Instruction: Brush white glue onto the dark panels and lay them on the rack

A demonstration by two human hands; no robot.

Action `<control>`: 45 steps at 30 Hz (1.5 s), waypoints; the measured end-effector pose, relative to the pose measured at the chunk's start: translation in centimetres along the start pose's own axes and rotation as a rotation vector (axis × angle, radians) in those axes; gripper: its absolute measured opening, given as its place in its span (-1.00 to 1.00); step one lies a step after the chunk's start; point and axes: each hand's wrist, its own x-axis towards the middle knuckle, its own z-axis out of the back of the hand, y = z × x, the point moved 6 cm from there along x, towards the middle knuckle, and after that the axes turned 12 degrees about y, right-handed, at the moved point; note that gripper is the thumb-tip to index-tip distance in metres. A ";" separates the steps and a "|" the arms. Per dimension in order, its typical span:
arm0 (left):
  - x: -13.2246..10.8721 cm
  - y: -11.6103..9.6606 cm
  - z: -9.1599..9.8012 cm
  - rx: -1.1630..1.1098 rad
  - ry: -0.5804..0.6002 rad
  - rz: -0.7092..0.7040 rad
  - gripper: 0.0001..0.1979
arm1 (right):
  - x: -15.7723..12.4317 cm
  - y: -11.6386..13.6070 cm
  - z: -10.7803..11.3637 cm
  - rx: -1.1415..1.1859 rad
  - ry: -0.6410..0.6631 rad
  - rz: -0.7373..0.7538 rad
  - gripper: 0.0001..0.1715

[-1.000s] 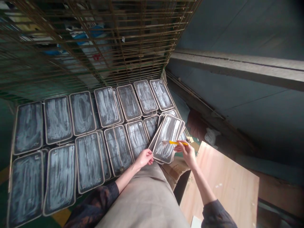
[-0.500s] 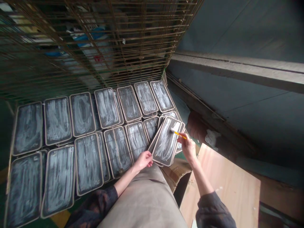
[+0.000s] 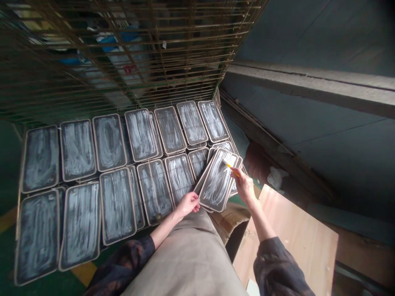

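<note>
My left hand (image 3: 187, 204) grips the near corner of a small stack of dark rectangular panels with pale rims (image 3: 217, 181), held tilted over the rack's right end. The top panel is smeared with white streaks. My right hand (image 3: 243, 184) is closed on a yellow-handled brush (image 3: 231, 167), whose bristles touch the far end of that top panel. Several more white-coated panels (image 3: 117, 203) lie in two rows on a wire rack (image 3: 154, 181) to the left.
Stacked wire racks (image 3: 129, 53) rise behind the rows. A plywood board (image 3: 293, 242) and a torn cardboard box (image 3: 230, 222) sit at lower right. A grey wall with a ledge (image 3: 308, 86) runs along the right. A white rag (image 3: 275, 177) lies on the floor.
The brush has travelled from the middle of the top panel up to its far end. My left hand has kept its grip on the stack.
</note>
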 end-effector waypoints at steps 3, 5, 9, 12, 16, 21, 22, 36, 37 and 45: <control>-0.2 -0.2 -0.1 -0.013 0.002 0.005 -0.83 | -4.0 2.1 -1.9 0.061 0.094 0.012 -0.69; -0.3 -0.3 -0.1 -0.011 0.010 -0.002 -0.84 | -6.6 3.5 -2.9 0.139 0.150 0.005 -0.68; -0.5 -0.6 -0.1 -0.003 0.023 -0.012 -0.84 | -9.6 5.0 -3.5 0.261 0.241 -0.065 -0.70; -0.6 -0.8 -0.1 -0.007 0.035 -0.019 -0.84 | -8.7 4.8 -2.6 0.312 0.171 -0.104 -0.70; -0.6 -0.7 -0.1 -0.013 0.031 0.002 -0.86 | -6.3 4.8 -2.6 0.238 0.080 -0.070 -0.70; -0.4 -0.6 -0.1 -0.022 0.036 -0.005 -0.84 | -8.2 6.4 -5.0 0.209 0.150 -0.014 -0.71; -0.3 -0.6 -0.1 -0.024 0.034 -0.007 -0.83 | -9.1 6.7 -5.3 0.225 0.169 -0.017 -0.71; -0.4 -0.8 -0.2 0.046 0.016 -0.029 -0.88 | -13.2 1.3 -3.3 0.595 0.034 -0.281 -0.63; -0.4 -0.9 -0.2 0.055 0.015 -0.028 -0.88 | -12.5 0.6 -2.8 0.575 -0.014 -0.277 -0.63; -0.6 -1.2 -0.4 0.040 0.013 0.004 -0.86 | -7.9 0.2 -1.7 0.271 -0.129 -0.134 -0.68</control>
